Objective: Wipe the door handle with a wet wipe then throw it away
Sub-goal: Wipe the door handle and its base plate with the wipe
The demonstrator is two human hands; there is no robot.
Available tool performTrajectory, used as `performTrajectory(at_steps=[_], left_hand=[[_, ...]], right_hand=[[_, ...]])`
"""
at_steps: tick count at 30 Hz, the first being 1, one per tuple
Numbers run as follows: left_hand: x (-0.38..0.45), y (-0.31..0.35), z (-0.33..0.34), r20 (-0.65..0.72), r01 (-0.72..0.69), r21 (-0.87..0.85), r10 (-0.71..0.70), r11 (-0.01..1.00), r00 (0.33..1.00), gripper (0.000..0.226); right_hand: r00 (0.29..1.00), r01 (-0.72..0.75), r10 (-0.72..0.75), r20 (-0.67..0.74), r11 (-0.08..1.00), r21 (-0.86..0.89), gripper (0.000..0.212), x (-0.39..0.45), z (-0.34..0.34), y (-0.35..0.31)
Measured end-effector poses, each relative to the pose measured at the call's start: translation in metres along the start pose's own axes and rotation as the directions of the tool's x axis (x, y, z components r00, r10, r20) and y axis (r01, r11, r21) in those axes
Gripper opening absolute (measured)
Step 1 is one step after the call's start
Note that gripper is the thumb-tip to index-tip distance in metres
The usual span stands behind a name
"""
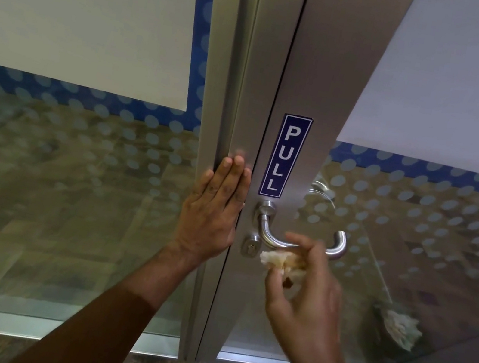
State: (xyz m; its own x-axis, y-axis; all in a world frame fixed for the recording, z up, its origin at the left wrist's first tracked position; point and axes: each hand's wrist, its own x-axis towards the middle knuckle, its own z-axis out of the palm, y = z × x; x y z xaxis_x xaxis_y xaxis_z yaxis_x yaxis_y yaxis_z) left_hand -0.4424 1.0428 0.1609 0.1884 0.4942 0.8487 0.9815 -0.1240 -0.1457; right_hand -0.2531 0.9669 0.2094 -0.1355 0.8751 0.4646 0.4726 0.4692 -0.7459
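Right hand (305, 290) pinching wet wipe (279, 260) just under door handle (301, 239).

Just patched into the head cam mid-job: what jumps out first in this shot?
The blue PULL sign stands out at centre, running vertically down the grey door frame. Just below it, the right hand holds a crumpled wet wipe against the underside of the curved metal door handle. The left hand lies flat, fingers up, on the frame left of the handle.
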Motion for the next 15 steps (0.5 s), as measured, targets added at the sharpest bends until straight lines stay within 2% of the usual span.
performTrajectory(at_steps=[2, 6, 10, 15], left_hand=[[0.000, 0.000, 0.000, 0.002, 0.000, -0.009, 0.001, 1.000, 1.000, 0.096], [0.000, 0.000, -0.001, 0.000, -0.007, -0.019, 0.007, 1.000, 1.000, 0.087], [0.000, 0.000, -0.001, 0.003, -0.005, -0.042, 0.005, 0.999, 1.000, 0.084], [0.000, 0.000, -0.002, 0.004, -0.004, -0.044, 0.004, 0.999, 1.000, 0.082]], right_hand=[[0.999, 0.030, -0.030, 0.012, 0.999, -0.021, 0.053, 0.017, -0.005, -0.003], [0.993, 0.103, -0.085, 0.081, 0.963, -0.251, 0.036, 0.045, -0.007, -0.005], [0.976, 0.173, -0.099, 0.193, 0.893, -0.416, 0.046, 0.066, -0.004, -0.007], [0.961, 0.228, -0.113, 0.254, 0.843, -0.487, 0.016, 0.074, 0.005, -0.008]])
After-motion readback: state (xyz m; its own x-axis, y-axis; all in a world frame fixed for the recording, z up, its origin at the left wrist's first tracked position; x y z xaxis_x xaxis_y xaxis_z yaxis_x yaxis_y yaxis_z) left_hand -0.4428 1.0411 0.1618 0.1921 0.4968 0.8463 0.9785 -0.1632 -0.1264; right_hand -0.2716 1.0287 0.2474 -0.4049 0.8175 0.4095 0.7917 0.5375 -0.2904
